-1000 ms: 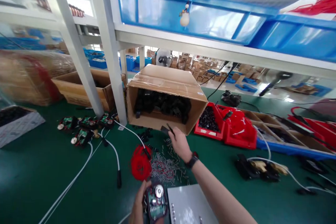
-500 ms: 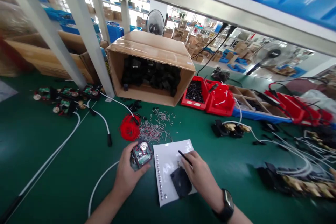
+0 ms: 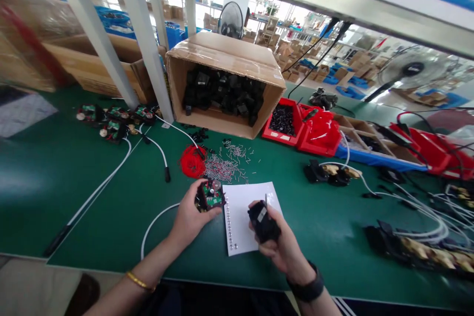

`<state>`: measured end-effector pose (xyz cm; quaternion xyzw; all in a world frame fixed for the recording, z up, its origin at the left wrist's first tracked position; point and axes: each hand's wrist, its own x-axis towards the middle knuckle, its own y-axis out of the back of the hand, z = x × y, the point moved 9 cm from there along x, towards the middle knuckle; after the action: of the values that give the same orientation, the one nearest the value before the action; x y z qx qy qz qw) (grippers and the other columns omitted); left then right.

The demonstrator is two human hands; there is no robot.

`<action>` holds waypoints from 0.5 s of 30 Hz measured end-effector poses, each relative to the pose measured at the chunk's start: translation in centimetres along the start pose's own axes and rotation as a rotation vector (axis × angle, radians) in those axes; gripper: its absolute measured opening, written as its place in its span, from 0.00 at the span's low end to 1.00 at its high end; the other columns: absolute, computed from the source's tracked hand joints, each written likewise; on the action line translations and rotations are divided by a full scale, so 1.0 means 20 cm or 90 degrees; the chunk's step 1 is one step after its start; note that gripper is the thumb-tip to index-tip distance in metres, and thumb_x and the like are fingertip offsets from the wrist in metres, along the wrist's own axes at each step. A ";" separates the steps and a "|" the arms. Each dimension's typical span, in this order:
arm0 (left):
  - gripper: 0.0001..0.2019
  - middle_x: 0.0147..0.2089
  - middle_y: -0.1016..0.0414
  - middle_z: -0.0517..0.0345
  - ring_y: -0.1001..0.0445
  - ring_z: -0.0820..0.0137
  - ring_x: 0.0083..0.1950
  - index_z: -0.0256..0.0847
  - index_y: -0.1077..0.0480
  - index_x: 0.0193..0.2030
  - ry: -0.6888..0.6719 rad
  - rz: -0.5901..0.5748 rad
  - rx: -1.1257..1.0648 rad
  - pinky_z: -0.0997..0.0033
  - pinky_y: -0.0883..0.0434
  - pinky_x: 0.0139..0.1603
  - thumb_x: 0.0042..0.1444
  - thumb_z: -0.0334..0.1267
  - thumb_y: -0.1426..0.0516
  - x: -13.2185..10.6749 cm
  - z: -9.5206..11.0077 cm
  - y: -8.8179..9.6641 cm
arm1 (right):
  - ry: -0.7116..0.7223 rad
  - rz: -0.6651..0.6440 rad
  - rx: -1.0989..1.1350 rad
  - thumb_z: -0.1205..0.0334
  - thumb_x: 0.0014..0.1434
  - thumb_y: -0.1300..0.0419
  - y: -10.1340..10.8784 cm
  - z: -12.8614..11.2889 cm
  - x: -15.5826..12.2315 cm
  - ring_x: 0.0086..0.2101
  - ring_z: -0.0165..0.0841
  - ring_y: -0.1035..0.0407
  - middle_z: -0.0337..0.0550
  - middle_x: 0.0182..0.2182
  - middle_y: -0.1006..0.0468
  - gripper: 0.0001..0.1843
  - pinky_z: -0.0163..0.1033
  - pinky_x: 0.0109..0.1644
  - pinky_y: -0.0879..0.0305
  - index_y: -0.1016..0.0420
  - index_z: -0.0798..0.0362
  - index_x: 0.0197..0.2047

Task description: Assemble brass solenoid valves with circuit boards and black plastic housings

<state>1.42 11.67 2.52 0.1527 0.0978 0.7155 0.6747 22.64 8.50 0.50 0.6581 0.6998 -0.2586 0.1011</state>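
Note:
My left hand [image 3: 189,215] is closed around a small black unit with a green circuit board [image 3: 210,195], held just above the green table at the left edge of a white sheet [image 3: 244,207]. Over the sheet's right side, my right hand [image 3: 278,244] grips a black plastic cover [image 3: 262,220] together with a thin dark tool whose tip pokes up near the thumb. A row of small metal beads runs down the sheet's left margin. A white cable curves away from the unit toward the table's front edge.
A tipped cardboard box [image 3: 225,57] full of black parts lies behind. In front of it are a red wire coil [image 3: 191,161] and scattered small pins [image 3: 225,168]. Red bins [image 3: 283,123] stand to the right, finished units [image 3: 111,121] at left, white posts and cables around.
My right hand came back from the box with a black cover and now holds it raised over the sheet. My left hand stayed on the circuit unit. The camera tilted down.

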 end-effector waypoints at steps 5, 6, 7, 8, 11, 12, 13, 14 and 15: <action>0.34 0.45 0.30 0.50 0.32 0.55 0.46 0.42 0.39 0.55 -0.171 -0.095 0.273 0.52 0.33 0.47 0.41 0.47 0.34 -0.07 0.32 -0.11 | -0.056 -0.087 0.247 0.43 0.49 0.40 -0.16 -0.02 0.08 0.13 0.19 0.62 0.38 0.27 0.27 0.23 0.27 0.16 0.67 0.31 0.49 0.42; 0.35 0.44 0.30 0.50 0.32 0.54 0.45 0.41 0.39 0.55 -0.195 -0.103 0.310 0.52 0.33 0.46 0.40 0.47 0.34 -0.08 0.35 -0.13 | -0.042 -0.082 0.242 0.43 0.49 0.40 -0.17 -0.01 0.09 0.13 0.18 0.62 0.36 0.26 0.27 0.23 0.27 0.15 0.67 0.32 0.49 0.43; 0.36 0.43 0.30 0.50 0.33 0.54 0.44 0.40 0.39 0.55 -0.212 -0.106 0.339 0.52 0.33 0.46 0.39 0.46 0.33 -0.08 0.37 -0.15 | -0.026 -0.078 0.226 0.43 0.50 0.40 -0.17 0.00 0.10 0.13 0.19 0.63 0.34 0.24 0.29 0.23 0.27 0.15 0.67 0.33 0.48 0.44; 0.36 0.42 0.30 0.50 0.33 0.54 0.44 0.40 0.39 0.55 -0.223 -0.109 0.364 0.53 0.33 0.45 0.39 0.46 0.33 -0.09 0.38 -0.17 | -0.005 -0.076 0.198 0.43 0.51 0.41 -0.18 0.00 0.11 0.13 0.19 0.63 0.32 0.22 0.31 0.22 0.27 0.15 0.66 0.33 0.47 0.45; 0.35 0.41 0.30 0.50 0.33 0.54 0.42 0.39 0.38 0.54 -0.236 -0.113 0.414 0.54 0.33 0.43 0.39 0.47 0.34 -0.10 0.38 -0.21 | 0.124 -0.084 0.054 0.45 0.57 0.45 -0.19 -0.06 0.08 0.16 0.23 0.45 0.33 0.27 0.30 0.19 0.27 0.18 0.49 0.34 0.47 0.47; 0.35 0.40 0.31 0.50 0.33 0.54 0.42 0.39 0.38 0.54 -0.236 -0.110 0.425 0.54 0.33 0.43 0.39 0.47 0.34 -0.10 0.38 -0.21 | 0.184 -0.089 -0.011 0.47 0.59 0.46 -0.20 -0.10 0.05 0.23 0.26 0.37 0.36 0.32 0.28 0.18 0.29 0.24 0.40 0.34 0.47 0.47; 0.34 0.40 0.31 0.50 0.33 0.54 0.42 0.39 0.37 0.54 -0.234 -0.108 0.431 0.53 0.33 0.42 0.39 0.46 0.34 -0.09 0.37 -0.21 | 0.242 -0.095 -0.079 0.48 0.59 0.46 -0.21 -0.14 0.03 0.32 0.30 0.33 0.39 0.37 0.27 0.17 0.33 0.34 0.35 0.33 0.48 0.48; 0.34 0.40 0.31 0.50 0.33 0.54 0.42 0.39 0.37 0.53 -0.230 -0.106 0.428 0.54 0.33 0.42 0.39 0.46 0.34 -0.09 0.37 -0.21 | 0.295 -0.099 -0.144 0.50 0.60 0.46 -0.23 -0.18 0.00 0.40 0.34 0.33 0.41 0.42 0.28 0.17 0.36 0.44 0.36 0.33 0.49 0.49; 0.34 0.40 0.31 0.50 0.33 0.54 0.42 0.39 0.37 0.53 -0.226 -0.105 0.415 0.54 0.33 0.42 0.39 0.45 0.33 -0.09 0.37 -0.21 | 0.335 -0.102 -0.202 0.51 0.61 0.47 -0.25 -0.20 -0.02 0.44 0.36 0.34 0.43 0.45 0.29 0.18 0.38 0.51 0.39 0.33 0.50 0.50</action>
<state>8.04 9.65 7.76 0.4724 0.2143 0.5523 0.6525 18.70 10.09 5.31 0.6214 0.7831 0.0259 -0.0029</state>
